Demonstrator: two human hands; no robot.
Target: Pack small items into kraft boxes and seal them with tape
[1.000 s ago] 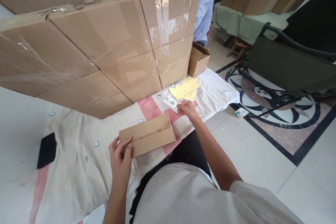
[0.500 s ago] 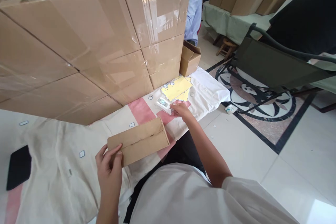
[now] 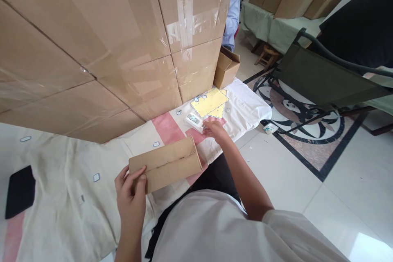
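Note:
A long, flat brown cardboard box [image 3: 167, 163] lies on the cloth before me, a seam running along its top. My left hand [image 3: 131, 190] grips its left end, thumb and fingers bent over the top. Further off, my right hand [image 3: 214, 129] has its fingers closed at the near right end of a small white pack [image 3: 194, 121] with a picture on top. Exactly what the fingertips pinch there is partly hidden. Just beyond the pack, yellow sticker sheets [image 3: 208, 103] overlap one another.
Large taped cartons [image 3: 129, 41] form a wall along the far side. An opened carton [image 3: 226, 67] stands at the table's far end. Small label pieces and a black flat item [image 3: 21, 192] lie on the cloth [image 3: 67, 221]. A folding chair [image 3: 325, 73] is at right; a person's blue sleeve shows behind the cartons.
The view has shifted slightly, so everything sits a little differently in the picture. Both hands keep nearly the same places on the cardboard box and at the white pack.

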